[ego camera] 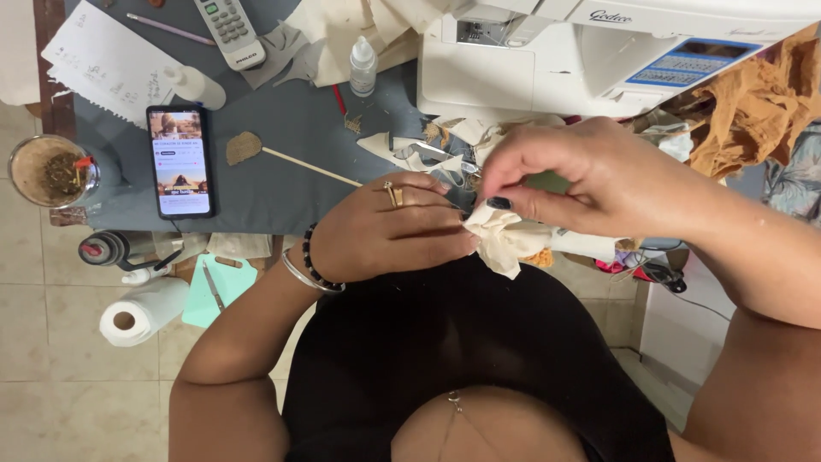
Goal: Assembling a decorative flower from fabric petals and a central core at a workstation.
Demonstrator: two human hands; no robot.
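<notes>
A person's two hands meet over the near edge of a grey table (282, 128). The left hand (389, 227) (ring, bracelets) curls shut on a crumpled cream cloth (500, 239), and the right hand (569, 175) pinches the cloth's top between thumb and fingers. The cloth sits at picture centre, just above the black top. A phone (180, 161) lies at 9 o'clock from the hands, a sewing machine (556, 56) at 1 o'clock, a paper roll (141, 312) at 8 o'clock.
</notes>
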